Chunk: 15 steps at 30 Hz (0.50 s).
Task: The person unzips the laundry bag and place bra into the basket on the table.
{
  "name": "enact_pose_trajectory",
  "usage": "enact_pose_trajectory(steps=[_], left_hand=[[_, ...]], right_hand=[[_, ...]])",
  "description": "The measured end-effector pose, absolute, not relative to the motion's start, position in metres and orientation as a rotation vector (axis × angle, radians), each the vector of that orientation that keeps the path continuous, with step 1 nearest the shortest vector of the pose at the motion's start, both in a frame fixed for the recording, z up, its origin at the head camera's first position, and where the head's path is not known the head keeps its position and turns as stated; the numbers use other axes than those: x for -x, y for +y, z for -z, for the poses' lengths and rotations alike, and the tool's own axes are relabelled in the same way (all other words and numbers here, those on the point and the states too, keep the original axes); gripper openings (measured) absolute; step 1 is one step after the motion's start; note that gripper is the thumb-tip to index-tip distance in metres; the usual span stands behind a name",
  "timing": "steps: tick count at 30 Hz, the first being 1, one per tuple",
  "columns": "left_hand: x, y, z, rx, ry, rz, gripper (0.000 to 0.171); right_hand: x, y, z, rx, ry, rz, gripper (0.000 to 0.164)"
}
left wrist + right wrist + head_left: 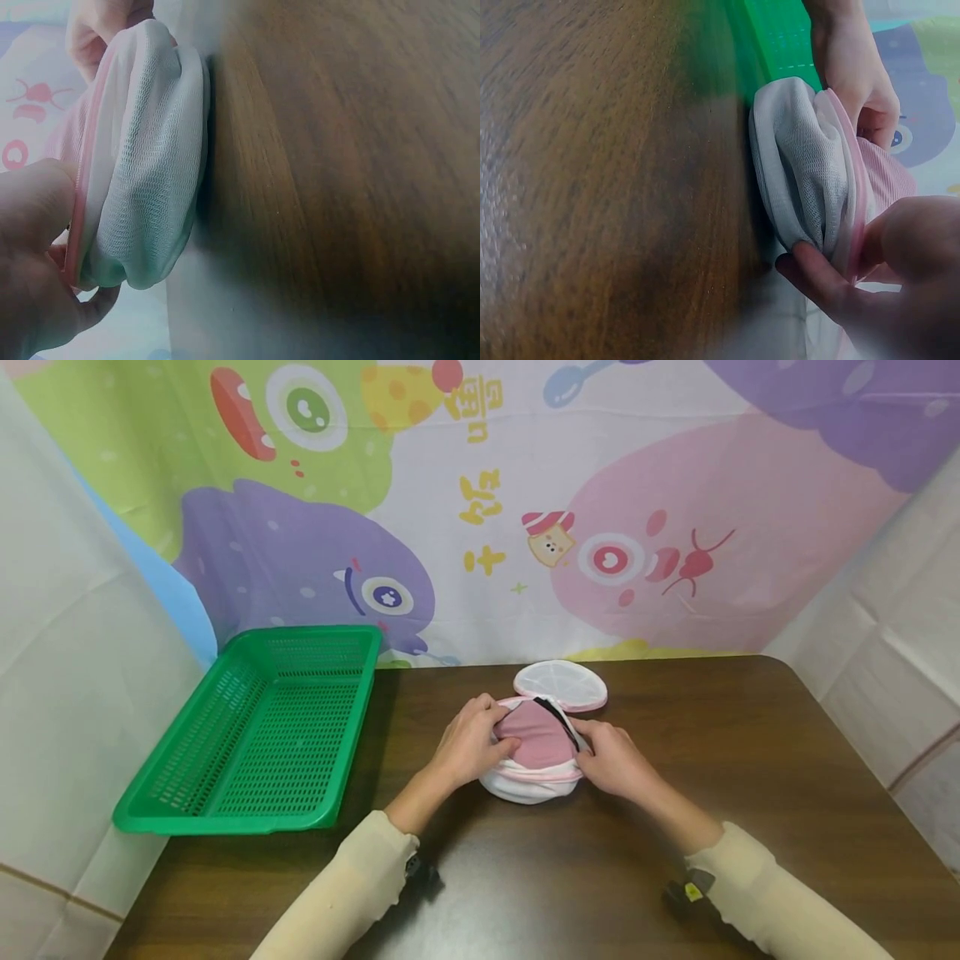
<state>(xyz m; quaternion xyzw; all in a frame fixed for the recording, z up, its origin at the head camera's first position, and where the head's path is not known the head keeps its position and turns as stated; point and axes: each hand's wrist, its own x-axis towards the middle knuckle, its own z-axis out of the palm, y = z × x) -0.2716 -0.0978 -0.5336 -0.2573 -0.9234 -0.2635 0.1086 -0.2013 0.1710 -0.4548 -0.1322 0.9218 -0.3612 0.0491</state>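
A white mesh laundry bag (528, 790) with a pink zipper edge stands on the table, its round lid (562, 683) folded open toward the back. Inside lies a pink ribbed fabric item (536, 737), perhaps a bra cup; a black strip (557, 720) shows along its right side. My left hand (471, 742) grips the bag's left rim, its thumb lying over the edge by the pink fabric. On the opposite side, my right hand (615, 760) pinches the right rim between thumb and fingers. The side wall sags in folds in the right wrist view.
A green perforated plastic basket (300, 739) stands at the table's left. Behind the brown table (720, 735) hangs a cartoon-print cloth (487, 610), with pale panels on both sides.
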Motion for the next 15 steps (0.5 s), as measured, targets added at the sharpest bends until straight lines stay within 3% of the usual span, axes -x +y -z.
enact_pose_trajectory(steps=[4,11,15], left_hand=[[0.272,-0.098,0.532,0.736,-2.740,0.781,0.037],[0.226,-0.089,0.458,0.636,-2.852,0.878,0.034],[0.218,-0.086,0.448,0.592,-2.888,0.857,0.030]], right_hand=[[0.200,0.169,0.453,0.378,2.798,1.103,0.061],[0.199,0.169,0.455,0.362,2.789,1.202,0.055],[0.206,0.173,0.467,0.406,2.830,1.238,0.056]])
